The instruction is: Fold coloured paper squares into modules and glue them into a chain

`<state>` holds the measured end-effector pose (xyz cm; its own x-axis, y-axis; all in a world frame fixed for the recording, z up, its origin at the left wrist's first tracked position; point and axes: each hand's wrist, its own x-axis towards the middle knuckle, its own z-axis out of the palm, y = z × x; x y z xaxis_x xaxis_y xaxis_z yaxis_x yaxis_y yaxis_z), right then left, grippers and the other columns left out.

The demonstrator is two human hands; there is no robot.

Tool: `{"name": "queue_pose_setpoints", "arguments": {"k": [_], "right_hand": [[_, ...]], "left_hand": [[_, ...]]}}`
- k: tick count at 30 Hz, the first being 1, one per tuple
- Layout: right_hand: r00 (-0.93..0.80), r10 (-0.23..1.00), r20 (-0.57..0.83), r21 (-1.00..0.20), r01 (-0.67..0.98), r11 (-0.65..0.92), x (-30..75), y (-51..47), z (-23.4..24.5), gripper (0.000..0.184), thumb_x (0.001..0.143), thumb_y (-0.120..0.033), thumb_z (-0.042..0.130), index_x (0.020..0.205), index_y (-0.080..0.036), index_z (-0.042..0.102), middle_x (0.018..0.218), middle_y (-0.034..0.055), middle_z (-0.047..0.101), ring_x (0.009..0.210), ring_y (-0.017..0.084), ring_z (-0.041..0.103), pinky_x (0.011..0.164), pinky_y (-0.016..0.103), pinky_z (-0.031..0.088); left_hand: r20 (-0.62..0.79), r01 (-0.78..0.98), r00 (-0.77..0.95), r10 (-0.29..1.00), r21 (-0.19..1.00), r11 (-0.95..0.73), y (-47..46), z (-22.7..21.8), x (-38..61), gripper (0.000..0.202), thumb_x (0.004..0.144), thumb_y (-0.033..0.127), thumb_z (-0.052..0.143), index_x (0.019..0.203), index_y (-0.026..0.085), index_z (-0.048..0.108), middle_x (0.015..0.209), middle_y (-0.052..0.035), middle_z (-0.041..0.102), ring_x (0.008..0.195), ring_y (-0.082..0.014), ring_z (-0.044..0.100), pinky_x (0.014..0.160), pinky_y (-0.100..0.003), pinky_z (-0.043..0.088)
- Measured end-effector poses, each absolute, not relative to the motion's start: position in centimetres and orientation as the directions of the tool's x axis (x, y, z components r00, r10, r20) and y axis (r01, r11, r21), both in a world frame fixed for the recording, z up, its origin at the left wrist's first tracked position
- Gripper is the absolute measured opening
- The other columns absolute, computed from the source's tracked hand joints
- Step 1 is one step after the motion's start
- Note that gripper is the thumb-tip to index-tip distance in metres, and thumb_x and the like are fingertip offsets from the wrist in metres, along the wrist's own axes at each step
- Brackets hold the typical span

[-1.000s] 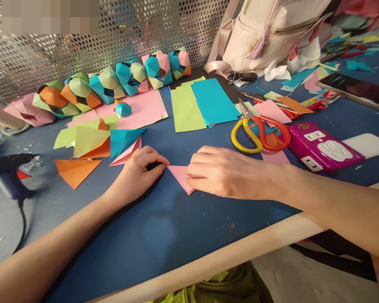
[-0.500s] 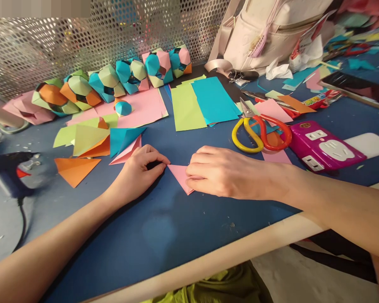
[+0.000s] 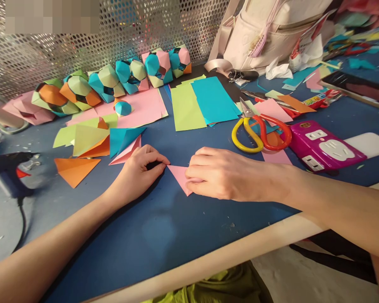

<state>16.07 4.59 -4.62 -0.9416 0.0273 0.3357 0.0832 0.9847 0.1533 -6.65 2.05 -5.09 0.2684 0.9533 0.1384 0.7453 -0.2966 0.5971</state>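
A folded pink paper triangle (image 3: 179,176) lies on the blue table between my two hands. Thumb and forefinger of my left hand (image 3: 142,168) are pinched together at its left corner. My right hand (image 3: 222,174) presses on its right part with curled fingers, which hide that side of the paper. Just beyond my left hand are a folded blue piece (image 3: 121,139) and a folded pink piece (image 3: 129,152). An orange folded triangle (image 3: 76,170) rests farther left, near green and orange folded papers (image 3: 90,139).
Scissors (image 3: 261,134) and a purple power strip (image 3: 326,147) lie beyond my right hand. A glue gun (image 3: 11,172) stands at the left. Behind are green sheets (image 3: 188,107), blue sheets (image 3: 214,101), a row of paper models (image 3: 105,82) and a pale bag (image 3: 271,35).
The fingers of my right hand have shifted slightly down on the pink paper. My left hand stays at its corner, and the other things lie as before.
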Motion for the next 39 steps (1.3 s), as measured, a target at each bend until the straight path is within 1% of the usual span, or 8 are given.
{"name": "queue_pose_setpoints", "arguments": {"k": [5,10,16,19,25,29,35,39], "right_hand": [[-0.944,0.029,0.33,0.149,0.082,0.985,16.09,4.58,-4.64,0.027,0.094,-0.011,0.044,0.077,-0.016,0.064,0.072,0.0032,0.055,0.072,0.016,0.044,0.069,0.031,0.033],[-0.939,0.035,0.343,0.14,0.088,0.986,16.03,4.59,-4.65,0.033,0.096,-0.014,0.041,0.074,-0.016,0.065,0.069,0.0031,0.056,0.071,0.016,0.044,0.069,0.031,0.033],[-0.94,0.037,0.34,0.137,0.088,0.987,16.02,4.59,-4.64,0.034,0.097,-0.016,0.041,0.078,-0.015,0.068,0.071,0.0038,0.057,0.074,0.016,0.046,0.07,0.031,0.034],[-0.939,0.035,0.341,0.136,0.087,0.987,16.05,4.61,-4.7,0.034,0.097,-0.018,0.04,0.078,-0.015,0.068,0.071,0.0038,0.057,0.074,0.016,0.046,0.07,0.031,0.034],[-0.941,0.035,0.337,0.134,0.084,0.987,16.13,4.6,-4.81,0.028,0.095,-0.013,0.044,0.079,-0.015,0.067,0.071,0.0031,0.056,0.073,0.016,0.046,0.07,0.031,0.034],[-0.943,0.033,0.332,0.14,0.083,0.987,16.13,4.53,-4.71,0.032,0.097,-0.017,0.041,0.079,-0.015,0.067,0.073,0.0039,0.058,0.074,0.016,0.047,0.071,0.031,0.034],[-0.943,0.019,0.332,0.157,0.075,0.985,16.07,4.56,-4.58,0.035,0.097,-0.017,0.039,0.076,-0.015,0.067,0.073,0.0036,0.06,0.074,0.016,0.047,0.07,0.032,0.034],[-0.946,0.014,0.323,0.167,0.071,0.983,16.12,4.59,-4.67,0.029,0.096,-0.014,0.042,0.08,-0.015,0.066,0.074,0.0031,0.059,0.076,0.016,0.047,0.071,0.032,0.033]], "left_hand": [[0.131,0.748,0.262,0.956,0.598,-0.287,2.04,-5.06,-6.67,0.019,0.079,0.024,0.052,0.081,0.019,0.071,0.082,-0.0027,0.058,0.082,-0.0171,0.056,0.076,-0.03,0.045],[0.107,0.748,0.243,0.964,0.612,-0.257,2.0,-4.94,-6.76,0.018,0.078,0.024,0.054,0.083,0.02,0.071,0.085,-0.0028,0.06,0.086,-0.0184,0.056,0.08,-0.032,0.044],[0.118,0.725,0.242,0.963,0.637,-0.26,1.83,-4.99,-6.59,0.02,0.083,0.033,0.057,0.078,0.018,0.07,0.083,-0.0031,0.06,0.083,-0.0171,0.056,0.077,-0.031,0.043],[0.143,0.735,0.236,0.961,0.621,-0.273,1.79,-5.31,-6.5,0.017,0.082,0.031,0.059,0.078,0.019,0.07,0.082,-0.0026,0.059,0.084,-0.0169,0.056,0.078,-0.031,0.043],[0.172,0.756,0.227,0.959,0.589,-0.285,1.76,-5.55,-6.24,0.015,0.082,0.027,0.058,0.077,0.019,0.07,0.081,-0.002,0.058,0.083,-0.016,0.055,0.077,-0.03,0.043],[0.181,0.759,0.227,0.957,0.583,-0.29,1.72,-5.61,-6.26,0.014,0.082,0.027,0.058,0.078,0.019,0.07,0.081,-0.0017,0.057,0.083,-0.0158,0.055,0.077,-0.03,0.043],[0.196,0.755,0.236,0.952,0.58,-0.306,1.76,-5.68,-6.32,0.013,0.082,0.025,0.059,0.078,0.018,0.069,0.08,-0.0018,0.057,0.082,-0.0157,0.054,0.076,-0.029,0.043],[0.199,0.755,0.237,0.951,0.578,-0.309,1.81,-5.61,-6.21,0.013,0.082,0.025,0.059,0.077,0.019,0.069,0.079,-0.0016,0.056,0.081,-0.0158,0.054,0.074,-0.029,0.043]]}}
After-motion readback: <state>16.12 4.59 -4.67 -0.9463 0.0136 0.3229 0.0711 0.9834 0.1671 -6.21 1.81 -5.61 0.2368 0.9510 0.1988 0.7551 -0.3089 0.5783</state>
